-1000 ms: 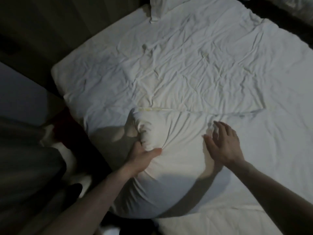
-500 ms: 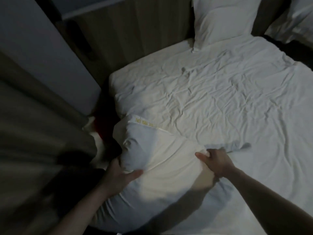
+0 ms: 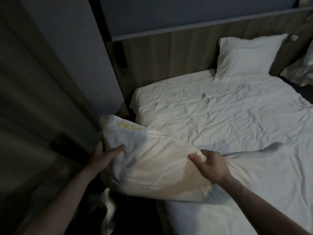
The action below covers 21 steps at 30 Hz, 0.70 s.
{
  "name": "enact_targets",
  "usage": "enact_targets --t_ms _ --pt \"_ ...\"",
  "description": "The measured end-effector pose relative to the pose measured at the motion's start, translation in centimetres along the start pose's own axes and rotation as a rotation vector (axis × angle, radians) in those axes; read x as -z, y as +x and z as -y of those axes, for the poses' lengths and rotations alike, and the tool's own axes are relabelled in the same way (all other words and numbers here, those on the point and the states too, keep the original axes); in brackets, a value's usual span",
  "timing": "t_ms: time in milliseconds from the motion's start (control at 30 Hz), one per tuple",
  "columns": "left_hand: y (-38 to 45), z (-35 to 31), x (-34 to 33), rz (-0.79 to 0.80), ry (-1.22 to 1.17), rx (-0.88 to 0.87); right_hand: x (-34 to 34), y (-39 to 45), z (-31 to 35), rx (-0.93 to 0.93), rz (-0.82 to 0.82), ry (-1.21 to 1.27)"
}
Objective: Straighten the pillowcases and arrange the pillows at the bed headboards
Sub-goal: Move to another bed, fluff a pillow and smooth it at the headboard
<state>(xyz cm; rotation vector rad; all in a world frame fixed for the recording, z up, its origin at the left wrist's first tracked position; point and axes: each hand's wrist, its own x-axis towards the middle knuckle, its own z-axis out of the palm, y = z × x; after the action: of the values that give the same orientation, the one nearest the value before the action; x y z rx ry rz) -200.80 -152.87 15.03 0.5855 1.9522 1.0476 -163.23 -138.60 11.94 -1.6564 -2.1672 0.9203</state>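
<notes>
Compared with half a second earlier, both hands are now holding the near pillow (image 3: 152, 160) raised off the mattress at the bed's left edge, where before it was lying flat. Beside the curtain (image 3: 39, 116), the left hand (image 3: 103, 156) is gripping the pillow's left end, thumb on top, fingers underneath. The right hand (image 3: 211, 165) is pinching a bunched fold of pillowcase at the right corner, fingers curled tight. A second pillow (image 3: 245, 56) is leaning upright against the headboard (image 3: 169, 53), above the wrinkled sheet (image 3: 220, 116).
</notes>
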Motion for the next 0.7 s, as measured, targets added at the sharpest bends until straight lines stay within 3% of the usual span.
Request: enact_targets --t_ms 300,700 --pt "13.2 -3.8 5.0 -0.154 0.001 -0.125 -2.5 12.6 7.6 0.188 -0.095 -0.155" --pt "28.2 -13.2 6.8 -0.162 0.041 -0.169 -5.8 25.2 13.7 -0.053 -0.059 -0.178"
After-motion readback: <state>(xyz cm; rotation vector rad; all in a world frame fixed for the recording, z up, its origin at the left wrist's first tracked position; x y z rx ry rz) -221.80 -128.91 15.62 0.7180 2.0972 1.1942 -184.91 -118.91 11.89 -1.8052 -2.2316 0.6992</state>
